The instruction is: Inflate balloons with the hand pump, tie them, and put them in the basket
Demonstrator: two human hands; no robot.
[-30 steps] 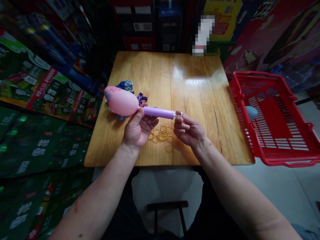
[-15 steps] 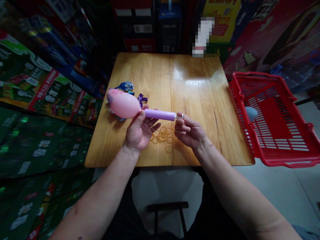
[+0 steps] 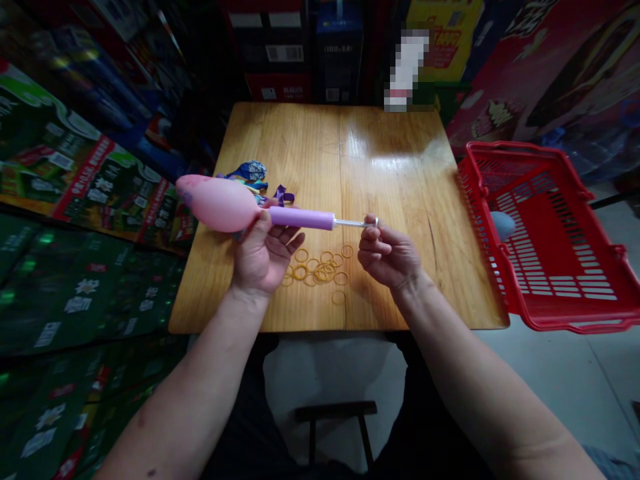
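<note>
Above the table, a partly inflated pink balloon (image 3: 223, 203) sits on the nozzle end of a purple balloon pump (image 3: 303, 218). My left hand (image 3: 263, 257) pinches the balloon's neck at the nozzle, its other fingers under the pump barrel. My right hand (image 3: 390, 253) is closed on the pump's white handle, and the plunger rod (image 3: 350, 223) stands out of the barrel. Below the hands, several yellow rubber bands (image 3: 320, 268) lie on the table. Uninflated balloons lie behind the pink one, among them a dark blue patterned one (image 3: 253, 171) and a purple one (image 3: 283, 195).
The wooden table (image 3: 400, 187) is in front of me. At its right stands a red shopping basket (image 3: 565, 267) with a light blue balloon (image 3: 503, 225) inside. Stacked green cartons (image 3: 85, 293) line the left; boxes (image 3: 340, 60) stand along the back. A stool (image 3: 335, 412) is below the table's front edge.
My left hand has moved left with the balloon and pump barrel. My right hand has moved slightly right, drawing the plunger rod out of the barrel. More rubber bands show beneath.
</note>
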